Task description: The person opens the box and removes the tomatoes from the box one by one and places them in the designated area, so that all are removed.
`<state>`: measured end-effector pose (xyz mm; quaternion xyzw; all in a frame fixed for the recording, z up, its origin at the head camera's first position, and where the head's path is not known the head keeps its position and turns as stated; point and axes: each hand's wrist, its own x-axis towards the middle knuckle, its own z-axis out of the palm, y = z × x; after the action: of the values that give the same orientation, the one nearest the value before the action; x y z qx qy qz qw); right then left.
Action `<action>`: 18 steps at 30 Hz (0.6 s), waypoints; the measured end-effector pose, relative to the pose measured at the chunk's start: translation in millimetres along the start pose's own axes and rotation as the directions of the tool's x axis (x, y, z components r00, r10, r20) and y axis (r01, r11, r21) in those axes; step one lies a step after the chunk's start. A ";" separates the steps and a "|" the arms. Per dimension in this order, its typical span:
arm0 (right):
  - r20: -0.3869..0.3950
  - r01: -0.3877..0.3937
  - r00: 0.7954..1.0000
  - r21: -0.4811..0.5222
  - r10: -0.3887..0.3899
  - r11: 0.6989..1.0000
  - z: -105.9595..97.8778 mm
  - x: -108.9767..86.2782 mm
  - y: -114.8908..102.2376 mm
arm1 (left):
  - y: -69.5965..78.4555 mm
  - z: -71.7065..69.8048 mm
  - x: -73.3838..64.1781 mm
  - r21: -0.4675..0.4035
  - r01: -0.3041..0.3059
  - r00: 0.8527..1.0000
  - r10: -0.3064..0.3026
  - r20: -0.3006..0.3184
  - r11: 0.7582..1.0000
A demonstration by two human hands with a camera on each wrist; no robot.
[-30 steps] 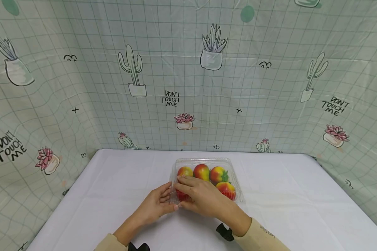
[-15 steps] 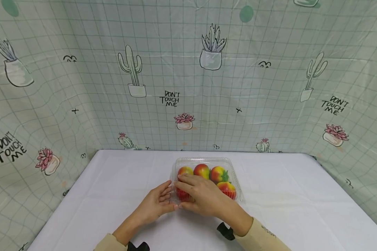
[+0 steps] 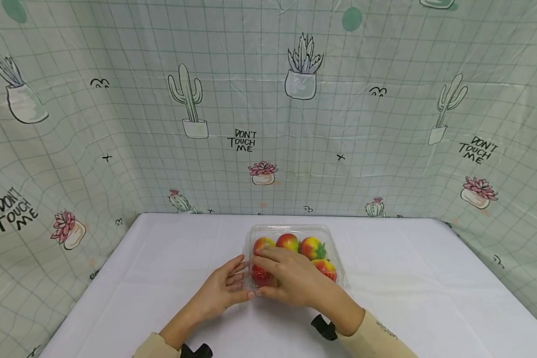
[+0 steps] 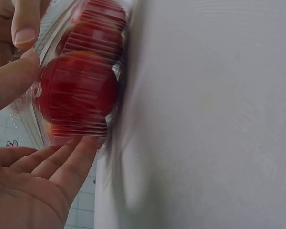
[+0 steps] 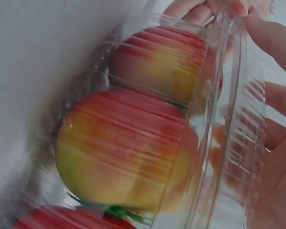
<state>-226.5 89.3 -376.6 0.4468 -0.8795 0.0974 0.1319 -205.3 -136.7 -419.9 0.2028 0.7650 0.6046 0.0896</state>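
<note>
A clear plastic clamshell box (image 3: 291,228) holds several red-and-yellow fruits (image 3: 312,248), some with green leaves. My left hand (image 3: 218,294) is at the box's left side, fingers extended; the left wrist view has their fingertips (image 4: 88,143) against the ribbed wall and the thumb (image 4: 12,78) at the rim by the front corner. Over the lid's front left part lies my right hand (image 3: 295,281), fingers spread on top, thumb at the front rim near the left thumb. Seen from the right wrist, lid and base rims (image 5: 229,119) lie close together. The right hand hides some fruit.
The box stands on a white cloth-covered table (image 3: 402,278). Behind and at both sides hangs a pale green checked curtain (image 3: 268,109) printed with cacti and lettering. Black straps (image 3: 324,328) show at the wrists below beige sleeves.
My right hand shifts slightly rightward and up over the lid, uncovering more of the front left fruit. The left fingers spread a little; the box stays nearly in place.
</note>
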 end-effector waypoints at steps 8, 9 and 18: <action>-0.002 0.004 1.000 0.006 -0.004 1.000 -1.9 -0.1 3.5 | 0.8 -1.6 -0.7 0.104 -0.033 0.999 0.034 -0.008 0.994; -0.002 0.004 1.000 0.004 -0.004 1.000 -1.6 0.1 3.9 | 1.1 -1.5 -0.9 0.128 -0.033 0.999 0.036 -0.022 0.991; -0.017 -0.007 1.000 0.008 0.008 1.000 -4.9 -3.7 9.2 | 9.0 0.3 -3.2 0.326 0.008 0.989 0.042 -0.145 0.945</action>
<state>-231.2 98.9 -373.6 0.4431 -0.8796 0.1051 0.1374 -200.4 -136.1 -411.7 0.1751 0.8573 0.4841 -0.0081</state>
